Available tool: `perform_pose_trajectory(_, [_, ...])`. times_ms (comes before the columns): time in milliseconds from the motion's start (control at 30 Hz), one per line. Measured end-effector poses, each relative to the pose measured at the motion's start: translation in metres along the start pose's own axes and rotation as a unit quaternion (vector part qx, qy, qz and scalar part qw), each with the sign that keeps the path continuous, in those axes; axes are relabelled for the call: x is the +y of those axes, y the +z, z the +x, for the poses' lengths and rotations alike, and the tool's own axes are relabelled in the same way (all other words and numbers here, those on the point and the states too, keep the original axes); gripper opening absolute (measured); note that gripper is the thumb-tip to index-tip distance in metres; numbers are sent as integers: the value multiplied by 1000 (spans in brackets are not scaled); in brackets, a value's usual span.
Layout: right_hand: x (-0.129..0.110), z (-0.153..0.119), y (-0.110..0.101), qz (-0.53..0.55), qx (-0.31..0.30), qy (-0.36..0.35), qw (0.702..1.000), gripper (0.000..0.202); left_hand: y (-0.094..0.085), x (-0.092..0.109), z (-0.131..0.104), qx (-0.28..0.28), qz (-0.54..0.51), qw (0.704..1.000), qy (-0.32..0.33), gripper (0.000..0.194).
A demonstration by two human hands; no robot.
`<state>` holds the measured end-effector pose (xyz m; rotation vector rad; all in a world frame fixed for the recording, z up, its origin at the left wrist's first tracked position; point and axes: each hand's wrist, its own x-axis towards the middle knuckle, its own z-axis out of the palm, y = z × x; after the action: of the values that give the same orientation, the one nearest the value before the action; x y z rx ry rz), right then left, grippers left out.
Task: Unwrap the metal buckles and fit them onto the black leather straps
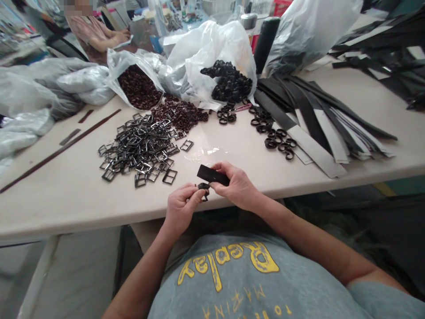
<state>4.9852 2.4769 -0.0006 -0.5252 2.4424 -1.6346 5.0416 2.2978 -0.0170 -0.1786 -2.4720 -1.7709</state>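
Note:
Near the table's front edge, my left hand (182, 204) is closed, thumb and fingers pinching a small dark buckle (205, 197) with a black piece at its top. My right hand (239, 185) grips a short black strap piece (207, 173) between thumb and fingers, just above and right of the buckle. The two hands are close together; whether strap and buckle are joined is hidden by the fingers. Beyond my left hand lies a heap of shiny dark metal buckles (142, 141), a single buckle (169, 177) lying nearest to it.
Brown loops (186, 114) spill from a plastic bag (114, 66). Black loops (229, 84) fill another bag, with more loops (280, 141) loose nearby. Black straps (308, 115) fan out at right. A long brown strip (63, 148) lies left. Another person (96, 35) sits across.

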Motion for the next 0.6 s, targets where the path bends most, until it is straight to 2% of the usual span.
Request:
perform_pose_trajectory(133, [4, 7, 2, 7, 19, 6, 1000, 26, -7, -6, 0, 33, 11, 999, -12, 35])
perform_pose_trajectory(333, [9, 14, 0, 44, 37, 31, 998, 28, -24, -14, 5, 105, 41, 993, -25, 22])
perform_pose_trajectory(467, [11, 23, 1, 73, 29, 54, 995, 27, -30, -17, 9, 138, -47, 986, -85, 19])
perform_pose_trajectory(600, [16, 34, 5, 78, 24, 58, 995, 28, -26, -29, 14, 152, -191, 956, -161, 27])
